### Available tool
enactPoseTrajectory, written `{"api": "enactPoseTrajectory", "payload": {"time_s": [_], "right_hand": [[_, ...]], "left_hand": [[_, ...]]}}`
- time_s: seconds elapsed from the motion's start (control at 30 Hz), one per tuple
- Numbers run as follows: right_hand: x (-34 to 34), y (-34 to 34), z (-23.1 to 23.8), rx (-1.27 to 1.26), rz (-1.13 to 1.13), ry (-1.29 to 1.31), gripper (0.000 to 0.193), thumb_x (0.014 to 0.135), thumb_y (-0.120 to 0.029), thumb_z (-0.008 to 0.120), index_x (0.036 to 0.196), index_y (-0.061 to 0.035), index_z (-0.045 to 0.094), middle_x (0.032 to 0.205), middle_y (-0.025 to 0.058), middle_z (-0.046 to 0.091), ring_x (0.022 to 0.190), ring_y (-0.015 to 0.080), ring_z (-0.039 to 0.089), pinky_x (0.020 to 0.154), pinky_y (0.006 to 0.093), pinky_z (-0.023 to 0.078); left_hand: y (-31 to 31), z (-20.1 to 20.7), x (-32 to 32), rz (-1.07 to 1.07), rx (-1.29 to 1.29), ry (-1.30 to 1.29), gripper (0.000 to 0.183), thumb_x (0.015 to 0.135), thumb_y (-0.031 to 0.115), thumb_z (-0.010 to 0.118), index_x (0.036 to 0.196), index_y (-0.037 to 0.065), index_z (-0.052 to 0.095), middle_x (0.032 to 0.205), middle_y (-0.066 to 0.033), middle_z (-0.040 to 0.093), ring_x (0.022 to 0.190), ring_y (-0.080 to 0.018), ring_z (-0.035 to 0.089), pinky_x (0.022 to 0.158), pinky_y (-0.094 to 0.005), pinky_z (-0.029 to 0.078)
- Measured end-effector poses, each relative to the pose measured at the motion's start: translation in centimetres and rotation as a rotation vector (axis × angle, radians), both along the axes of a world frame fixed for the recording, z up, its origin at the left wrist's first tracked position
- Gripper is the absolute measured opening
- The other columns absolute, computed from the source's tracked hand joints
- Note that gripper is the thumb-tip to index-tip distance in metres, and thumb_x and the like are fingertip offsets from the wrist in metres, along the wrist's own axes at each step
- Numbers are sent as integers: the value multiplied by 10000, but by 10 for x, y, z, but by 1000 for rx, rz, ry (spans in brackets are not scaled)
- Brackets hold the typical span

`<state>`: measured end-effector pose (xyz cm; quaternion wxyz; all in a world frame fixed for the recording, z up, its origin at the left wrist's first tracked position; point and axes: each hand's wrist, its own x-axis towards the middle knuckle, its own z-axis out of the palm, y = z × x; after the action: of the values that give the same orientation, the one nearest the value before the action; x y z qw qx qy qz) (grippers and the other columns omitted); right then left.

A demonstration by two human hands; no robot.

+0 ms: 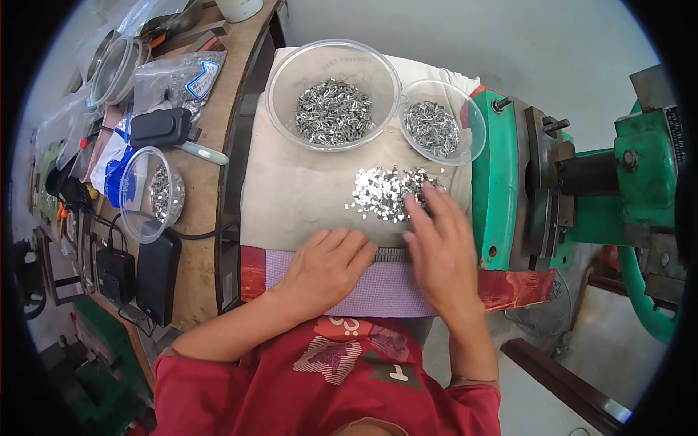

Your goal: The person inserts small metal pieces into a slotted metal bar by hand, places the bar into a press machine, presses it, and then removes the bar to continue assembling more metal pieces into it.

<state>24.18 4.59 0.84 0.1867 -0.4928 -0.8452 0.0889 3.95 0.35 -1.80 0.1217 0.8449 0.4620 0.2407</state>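
Note:
A loose pile of small shiny metal pieces (378, 195) lies on the beige cloth (283, 196) in front of me. My right hand (443, 243) reaches over the pile's right edge, its fingers stretched and apart. My left hand (325, 265) rests at the cloth's near edge with fingers curled together; what they hold, if anything, is hidden. Between both hands runs a narrow grey ridged row of metal (392, 255), its left end against my left fingers. Behind the pile stand a large clear plastic tub (280, 109) and a smaller clear tub (476, 134), both holding small metal parts.
To the right, a green machine (498, 182) stands close beside the cloth. A wooden bench (200, 276) on the left carries a tilted clear tub (131, 218) of metal bits, a black case (161, 127), plastic bags, cables and a black power pack (158, 272). Purple mesh matting (385, 291) lies nearest me.

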Motion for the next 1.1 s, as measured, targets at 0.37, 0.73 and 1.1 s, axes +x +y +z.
{"api": "enactPoseTrajectory", "payload": {"time_s": [0.37,0.73,1.1], "right_hand": [[7,-8,-3,30,-55,195,223,745,27,767,955,-41,734,1283,170,614,1199,380,581,985,443,487],[-12,-2,-10,-32,46,263,192,765,-24,771,943,-61,708,1177,128,617,1170,365,579,962,459,475],[-35,18,-12,32,222,144,97,724,-77,702,806,-34,673,1134,129,621,1188,359,560,1014,503,463]], "left_hand": [[2,14,-24,141,-247,-228,266,807,37,740,1041,25,614,995,-125,565,913,-335,597,778,-431,503],[17,11,-19,117,-209,-123,200,753,32,773,902,45,639,976,-89,587,901,-301,599,741,-399,502],[10,16,-40,123,-325,-203,164,790,23,721,938,59,660,977,-91,564,937,-299,583,803,-405,500]]}}
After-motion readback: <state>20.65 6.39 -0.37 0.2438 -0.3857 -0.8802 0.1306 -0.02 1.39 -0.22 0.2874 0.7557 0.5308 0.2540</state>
